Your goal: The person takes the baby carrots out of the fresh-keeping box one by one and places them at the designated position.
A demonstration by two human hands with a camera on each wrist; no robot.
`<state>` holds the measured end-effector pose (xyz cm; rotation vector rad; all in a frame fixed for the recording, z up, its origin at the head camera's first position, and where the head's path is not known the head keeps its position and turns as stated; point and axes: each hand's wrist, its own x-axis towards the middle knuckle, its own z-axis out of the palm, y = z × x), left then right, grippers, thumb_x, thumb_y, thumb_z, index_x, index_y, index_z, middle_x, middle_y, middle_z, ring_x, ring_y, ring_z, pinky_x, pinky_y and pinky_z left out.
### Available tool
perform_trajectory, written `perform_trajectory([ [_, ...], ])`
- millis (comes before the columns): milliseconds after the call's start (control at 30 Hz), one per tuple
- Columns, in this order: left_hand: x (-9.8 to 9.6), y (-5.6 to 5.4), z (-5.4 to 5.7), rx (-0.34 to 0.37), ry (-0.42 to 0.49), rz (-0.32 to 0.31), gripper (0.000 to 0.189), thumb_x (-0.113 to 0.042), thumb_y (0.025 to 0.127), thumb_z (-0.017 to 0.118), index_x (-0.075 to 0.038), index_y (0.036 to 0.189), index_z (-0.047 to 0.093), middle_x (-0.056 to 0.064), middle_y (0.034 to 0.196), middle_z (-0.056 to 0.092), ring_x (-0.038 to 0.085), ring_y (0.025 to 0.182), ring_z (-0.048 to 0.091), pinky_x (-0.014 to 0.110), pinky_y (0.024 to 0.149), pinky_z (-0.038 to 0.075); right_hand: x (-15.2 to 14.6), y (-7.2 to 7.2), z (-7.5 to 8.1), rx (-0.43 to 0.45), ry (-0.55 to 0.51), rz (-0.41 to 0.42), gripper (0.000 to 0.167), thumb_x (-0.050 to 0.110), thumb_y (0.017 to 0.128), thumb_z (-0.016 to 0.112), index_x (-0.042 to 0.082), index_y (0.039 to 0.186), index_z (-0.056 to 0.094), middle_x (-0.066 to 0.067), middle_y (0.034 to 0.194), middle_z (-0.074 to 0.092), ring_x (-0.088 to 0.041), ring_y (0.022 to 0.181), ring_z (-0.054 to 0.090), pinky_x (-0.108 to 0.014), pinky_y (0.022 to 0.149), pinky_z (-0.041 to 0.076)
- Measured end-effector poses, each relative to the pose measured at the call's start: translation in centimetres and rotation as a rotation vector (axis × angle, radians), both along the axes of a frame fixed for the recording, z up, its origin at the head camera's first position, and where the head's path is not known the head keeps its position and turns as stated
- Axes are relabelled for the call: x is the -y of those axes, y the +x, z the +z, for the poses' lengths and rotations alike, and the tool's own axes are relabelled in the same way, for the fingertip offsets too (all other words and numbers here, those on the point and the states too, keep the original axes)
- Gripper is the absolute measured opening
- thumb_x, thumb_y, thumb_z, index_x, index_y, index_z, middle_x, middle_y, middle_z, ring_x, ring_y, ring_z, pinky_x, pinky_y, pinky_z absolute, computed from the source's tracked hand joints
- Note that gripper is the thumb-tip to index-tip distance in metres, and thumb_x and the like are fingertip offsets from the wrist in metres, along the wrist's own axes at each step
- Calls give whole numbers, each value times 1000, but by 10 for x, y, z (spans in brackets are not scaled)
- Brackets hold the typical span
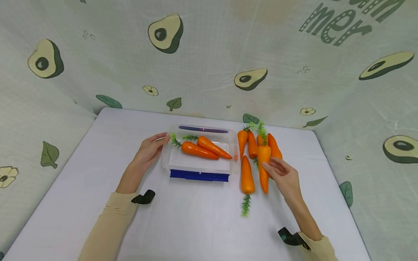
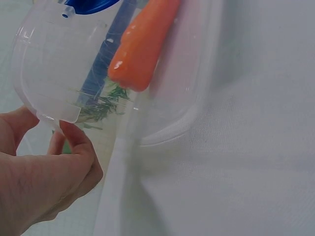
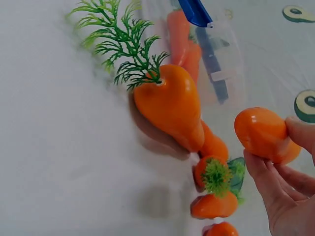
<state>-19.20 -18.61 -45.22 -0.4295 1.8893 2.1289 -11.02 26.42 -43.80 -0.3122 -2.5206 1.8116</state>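
Note:
A clear plastic box (image 1: 183, 165) with blue side latches stands mid-table, holding two orange carrots (image 1: 200, 150) with green tops. My left hand (image 1: 147, 151) pinches the box's left rim between thumb and fingers; the left wrist view shows this grip close up at the box edge (image 2: 47, 73). To the right of the box, my right hand (image 1: 286, 178) holds a carrot (image 1: 264, 165) with its leafy top pointing away and its tip toward me. In the right wrist view, that carrot (image 3: 263, 132) sits between thumb and fingertips, above the table.
Several more carrots (image 1: 252, 145) lie bunched by the box's right side. One loose carrot (image 1: 247, 177) points its leaves toward the front. The white table (image 1: 196, 224) meets an avocado-print cloth (image 1: 209, 65) behind. Dark camera mounts (image 1: 143, 197) are on both wrists.

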Motion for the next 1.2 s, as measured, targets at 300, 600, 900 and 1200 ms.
perform_trajectory([
  [300, 1, 0, 0, 3, 20, 4, 63, -29, 101, 69, -7, 155, 46, 6, 150, 44, 9, 119, 45, 27, 114, 34, -10, 17, -11, 39, 14, 18, 61, 33, 96, 75, 0, 144, 56, 8, 114, 68, 1, 94, 69, -19, 80, 57],
  [600, 1, 0, 0, -3, 24, 2, 64, -30, 100, 70, -7, 155, 46, 6, 155, 40, 8, 120, 44, 23, 111, 35, -15, 26, -23, 103, 105, 91, 61, 36, 96, 75, 1, 143, 57, -19, 129, 66, 2, 94, 67, -18, 81, 57],
  [900, 1, 0, 0, 6, 34, 18, 62, -28, 100, 70, -7, 154, 46, 3, 148, 45, 8, 115, 45, 20, 104, 38, -15, 30, -27, 136, 248, 163, 60, 41, 94, 77, 4, 139, 62, -15, 126, 69, -12, 106, 68, -13, 85, 51],
  [1200, 0, 1, -1, 1, 39, 19, 61, -25, 102, 68, -6, 155, 45, 7, 158, 39, 9, 124, 44, 25, 116, 33, -13, 26, -32, 44, 405, 184, 51, 35, 90, 82, 1, 127, 69, -12, 111, 74, -26, 102, 70, -17, 82, 53],
])
